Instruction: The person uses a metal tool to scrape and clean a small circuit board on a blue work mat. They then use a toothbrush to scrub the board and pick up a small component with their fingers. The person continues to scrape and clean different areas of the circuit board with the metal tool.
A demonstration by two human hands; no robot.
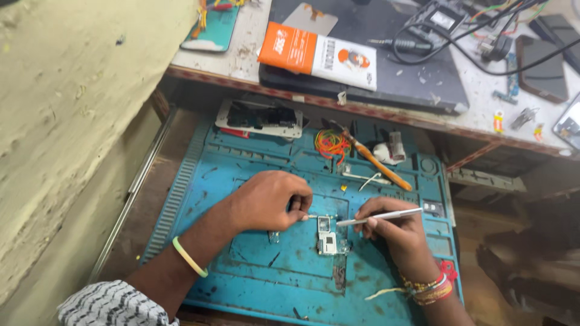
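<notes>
A small phone circuit board (pixel 328 235) lies on the blue work mat (pixel 241 175), between my hands. My left hand (pixel 269 199) is closed around a thin tool whose tip (pixel 309 217) pokes out toward the board's upper left corner. My right hand (pixel 396 229) grips a slim silver tool (pixel 380 216) like a pen, its point resting at the board's upper right edge. A green band circles my left wrist; red and yellow threads circle my right wrist.
On the mat's far side lie an opened phone frame (pixel 260 118), a tangle of orange rubber bands (pixel 331 143) and an orange-handled brush (pixel 377 164). The bench above carries a closed laptop (pixel 393 72), an orange-and-white box (pixel 317 54), cables and phones.
</notes>
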